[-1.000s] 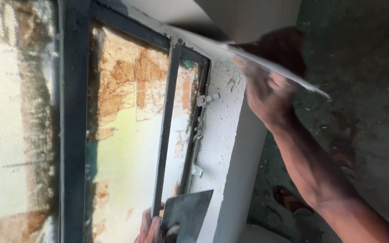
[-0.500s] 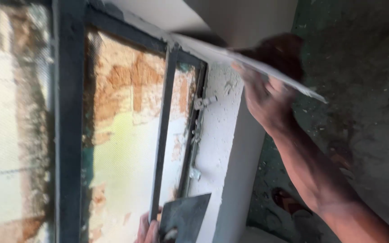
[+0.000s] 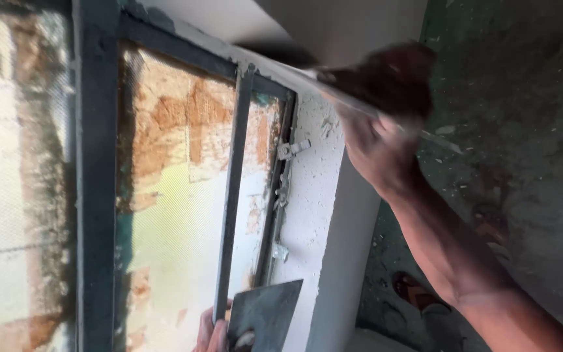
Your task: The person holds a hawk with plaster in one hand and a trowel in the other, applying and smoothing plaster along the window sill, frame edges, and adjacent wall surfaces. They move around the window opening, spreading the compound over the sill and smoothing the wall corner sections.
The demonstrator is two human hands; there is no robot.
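My right hand (image 3: 376,140) grips a wide flat plastering blade (image 3: 307,77) and presses it along the white plastered window reveal (image 3: 311,215), near the top of the dark metal window frame (image 3: 232,195). The hand is blurred. My left hand (image 3: 211,331) shows only at the bottom edge. It holds a dark square metal plaster board (image 3: 265,316) next to the frame's lower part.
The window has a mesh screen (image 3: 8,195) at the left and metal latches (image 3: 292,148) on the frame's right side. A green, plaster-speckled floor (image 3: 522,130) lies at the right. A sandalled foot (image 3: 415,293) stands below my right arm.
My right hand and the blade have slid left and up along the reveal towards the frame's top. The left hand with the board has stayed in place.
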